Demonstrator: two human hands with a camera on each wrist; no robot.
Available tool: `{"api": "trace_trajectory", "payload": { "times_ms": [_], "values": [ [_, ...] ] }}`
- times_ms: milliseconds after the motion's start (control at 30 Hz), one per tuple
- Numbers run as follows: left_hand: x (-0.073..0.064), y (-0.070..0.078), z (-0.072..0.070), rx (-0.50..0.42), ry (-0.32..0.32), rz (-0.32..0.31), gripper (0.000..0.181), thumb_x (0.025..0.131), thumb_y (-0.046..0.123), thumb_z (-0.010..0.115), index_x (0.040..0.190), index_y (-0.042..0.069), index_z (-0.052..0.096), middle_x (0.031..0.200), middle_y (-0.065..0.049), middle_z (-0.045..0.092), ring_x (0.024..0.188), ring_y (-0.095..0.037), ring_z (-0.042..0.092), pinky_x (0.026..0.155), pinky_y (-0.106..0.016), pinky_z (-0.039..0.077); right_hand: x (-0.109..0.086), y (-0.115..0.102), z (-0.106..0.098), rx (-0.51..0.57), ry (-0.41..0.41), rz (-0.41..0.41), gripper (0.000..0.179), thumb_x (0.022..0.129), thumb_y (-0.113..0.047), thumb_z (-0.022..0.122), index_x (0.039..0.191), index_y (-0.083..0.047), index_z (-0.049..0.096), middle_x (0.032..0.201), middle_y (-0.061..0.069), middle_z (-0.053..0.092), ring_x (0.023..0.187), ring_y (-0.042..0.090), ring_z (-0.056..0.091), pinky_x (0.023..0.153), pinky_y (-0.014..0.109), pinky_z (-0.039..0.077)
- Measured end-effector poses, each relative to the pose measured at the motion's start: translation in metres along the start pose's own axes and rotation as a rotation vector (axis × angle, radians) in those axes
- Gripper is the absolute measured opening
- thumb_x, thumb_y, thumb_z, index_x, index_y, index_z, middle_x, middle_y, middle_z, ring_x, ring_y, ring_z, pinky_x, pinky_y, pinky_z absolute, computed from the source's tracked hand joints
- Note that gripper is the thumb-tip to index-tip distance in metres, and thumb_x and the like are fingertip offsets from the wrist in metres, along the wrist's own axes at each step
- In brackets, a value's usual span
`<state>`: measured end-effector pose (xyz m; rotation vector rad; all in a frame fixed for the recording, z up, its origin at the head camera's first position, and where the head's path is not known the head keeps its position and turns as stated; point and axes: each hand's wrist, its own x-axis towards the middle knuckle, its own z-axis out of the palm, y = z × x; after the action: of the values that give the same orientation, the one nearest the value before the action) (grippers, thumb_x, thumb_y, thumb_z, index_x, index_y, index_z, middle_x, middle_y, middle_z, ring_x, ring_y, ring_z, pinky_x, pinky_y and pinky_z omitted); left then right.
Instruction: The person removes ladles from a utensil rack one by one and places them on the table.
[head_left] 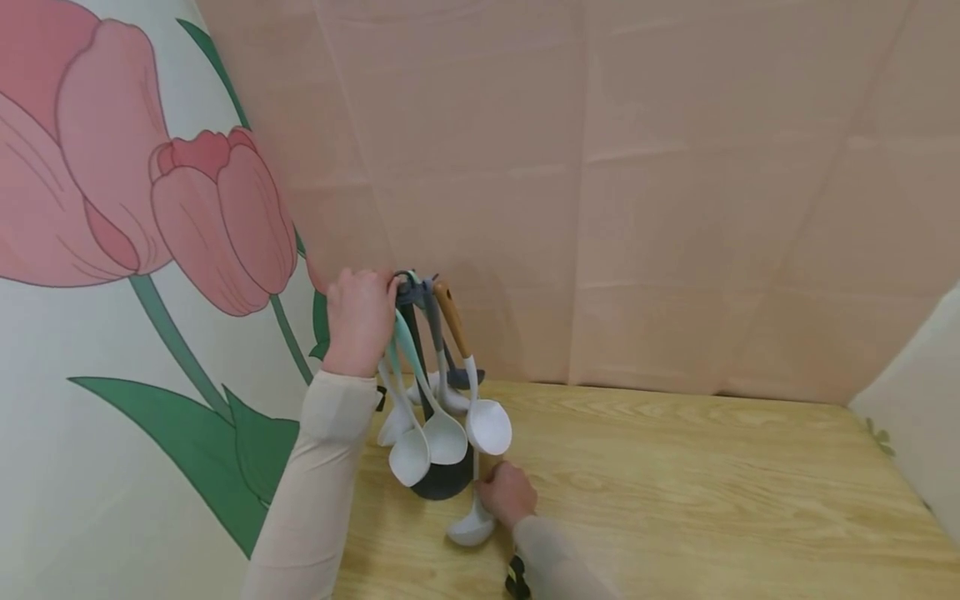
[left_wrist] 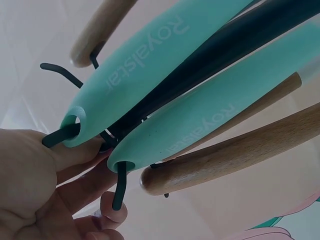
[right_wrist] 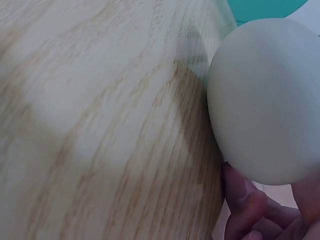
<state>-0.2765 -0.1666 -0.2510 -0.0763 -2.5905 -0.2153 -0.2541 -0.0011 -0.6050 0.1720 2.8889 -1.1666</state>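
At the top of a dark rotating-style utensil rack [head_left: 411,292], my left hand [head_left: 360,321] holds the hub, thumb and fingers around it beside the hooks. The left wrist view shows mint handles [left_wrist: 145,60] and a wooden handle [left_wrist: 225,150] hanging from dark hooks [left_wrist: 120,187] close to that hand. Pale spoons and ladles [head_left: 446,437] hang below, over the dark round base [head_left: 442,483]. Low at the rack's right, my right hand [head_left: 512,496] grips a pale ladle [head_left: 472,528] by its handle just above the bowl. Its rounded bowl [right_wrist: 265,100] is right at the tabletop; its upper handle is partly hidden.
The wood-grain table [head_left: 675,483] runs to the right of the rack. Behind it hangs a pinkish-beige cloth [head_left: 675,208]. A wall with painted tulips [head_left: 225,217] stands close on the left. A pale side panel [head_left: 918,392] borders the table's right end.
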Motion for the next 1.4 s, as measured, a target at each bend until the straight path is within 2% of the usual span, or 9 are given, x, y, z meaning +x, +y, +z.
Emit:
{"api": "trace_trajectory", "payload": {
  "times_ms": [167,400,533,767,967,1200,1333,1400],
  "values": [
    [0.001,0.0,0.0,0.016,0.014,0.015,0.028,0.104,0.024,0.054,0.104,0.005,0.074,0.094,-0.017,0.073,0.086,-0.037,0.058,0.076,-0.051,0.048,0.002,-0.001,0.001,-0.019,-0.02,-0.012,0.022,0.076,-0.031,0.074,0.07,-0.012,0.064,0.067,0.001,0.061,0.062,0.018,0.056,0.053,0.038,0.041],
    [0.002,0.0,0.0,0.018,0.016,0.02,0.029,0.104,0.024,0.054,0.104,0.005,0.075,0.094,-0.016,0.073,0.087,-0.037,0.06,0.076,-0.051,0.049,0.002,-0.002,0.0,-0.035,-0.004,-0.025,0.02,0.075,-0.027,0.071,0.066,-0.014,0.06,0.063,0.0,0.058,0.059,0.018,0.054,0.05,0.037,0.04],
    [0.003,0.001,0.002,0.02,0.02,0.018,0.029,0.104,0.024,0.054,0.102,0.004,0.075,0.093,-0.016,0.073,0.086,-0.037,0.06,0.076,-0.051,0.049,0.001,-0.002,-0.003,-0.025,-0.004,-0.013,0.02,0.077,-0.026,0.071,0.067,-0.013,0.06,0.064,0.001,0.058,0.06,0.019,0.055,0.052,0.038,0.041],
    [0.0,0.005,0.005,0.077,0.048,0.025,0.025,0.102,0.023,0.058,0.101,0.004,0.075,0.089,-0.016,0.074,0.084,-0.037,0.063,0.073,-0.05,0.05,-0.001,0.0,-0.006,0.006,-0.014,-0.001,0.019,0.08,-0.026,0.072,0.069,-0.013,0.063,0.066,0.002,0.061,0.061,0.019,0.055,0.052,0.038,0.042],
    [0.0,0.006,0.004,0.085,0.043,0.031,0.025,0.102,0.022,0.059,0.1,0.002,0.074,0.087,-0.017,0.072,0.083,-0.038,0.064,0.071,-0.049,0.051,-0.002,0.002,-0.005,0.022,-0.033,0.002,0.019,0.082,-0.026,0.071,0.069,-0.013,0.064,0.068,0.001,0.06,0.062,0.019,0.054,0.053,0.038,0.041],
    [0.001,0.003,0.004,0.021,0.064,0.029,0.023,0.101,0.018,0.059,0.098,0.001,0.073,0.084,-0.018,0.071,0.08,-0.039,0.064,0.07,-0.051,0.051,-0.001,0.015,-0.006,0.106,-0.13,-0.01,0.026,0.082,-0.026,0.064,0.06,-0.014,0.062,0.054,-0.002,0.058,0.052,0.017,0.052,0.047,0.032,0.037],
    [0.001,0.002,0.003,0.02,0.073,0.024,0.023,0.102,0.018,0.058,0.098,0.001,0.073,0.086,-0.019,0.072,0.081,-0.04,0.065,0.07,-0.051,0.051,0.002,0.022,-0.014,0.166,-0.102,-0.008,0.019,0.079,-0.022,0.064,0.062,-0.013,0.062,0.056,-0.002,0.059,0.054,0.016,0.053,0.048,0.032,0.039],
    [0.002,0.002,0.003,0.02,0.072,0.023,0.023,0.102,0.017,0.058,0.099,0.001,0.073,0.087,-0.019,0.072,0.082,-0.041,0.065,0.071,-0.052,0.051,0.003,0.025,-0.018,0.178,-0.073,0.011,0.019,0.081,-0.022,0.064,0.065,-0.013,0.063,0.059,-0.002,0.059,0.056,0.016,0.053,0.05,0.032,0.04]
  ]
}}
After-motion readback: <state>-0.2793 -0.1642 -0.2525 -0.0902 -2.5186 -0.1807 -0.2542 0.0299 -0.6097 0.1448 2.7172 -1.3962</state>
